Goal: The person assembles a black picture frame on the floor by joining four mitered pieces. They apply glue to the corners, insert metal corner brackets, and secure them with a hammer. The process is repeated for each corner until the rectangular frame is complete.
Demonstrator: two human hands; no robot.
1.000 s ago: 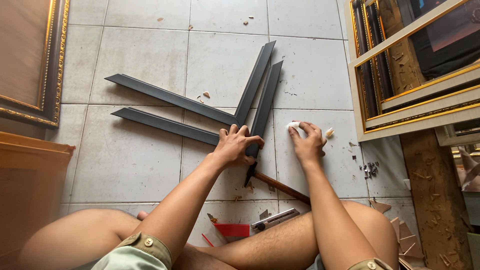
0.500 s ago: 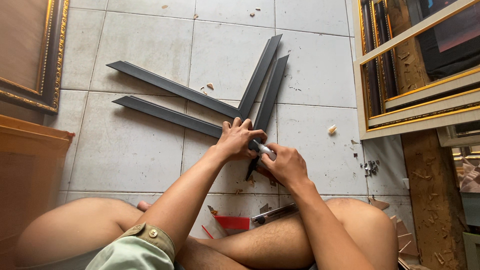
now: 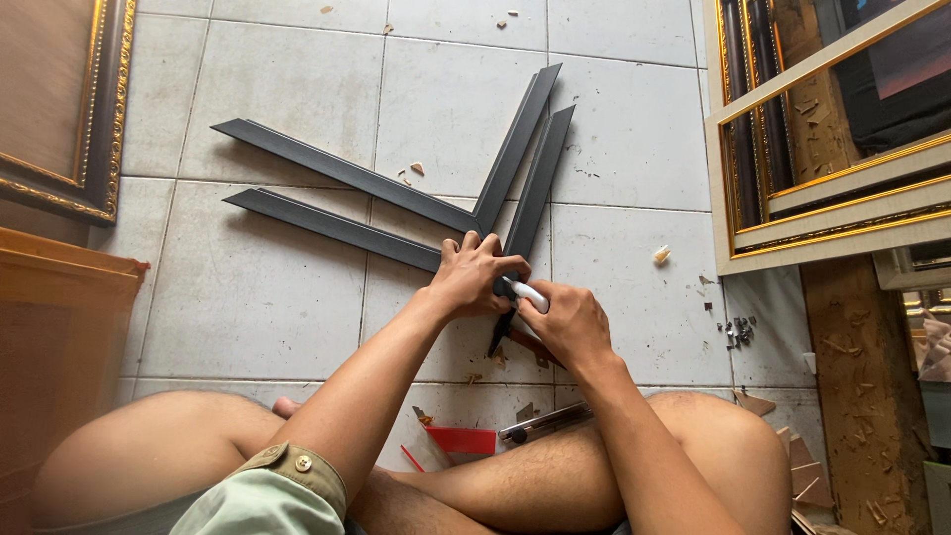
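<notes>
Several dark grey frame mouldings lie on the tiled floor, joined into two V shapes whose corners meet in front of me. My left hand presses down on the corner joint of the nearer V. My right hand is closed around a small white tube-like object, its tip at the joint next to my left fingers. I sit cross-legged, and my legs fill the bottom of the view.
Gold-edged picture frames lean at the right, another dark and gold frame at the left. An orange board stands near my left knee. A red object and a metal tool lie by my legs. Wood chips dot the floor.
My right hand left the floor at the right, carrying the small white object, and moved left to the corner joint beside my left hand. The left hand stayed on the mouldings.
</notes>
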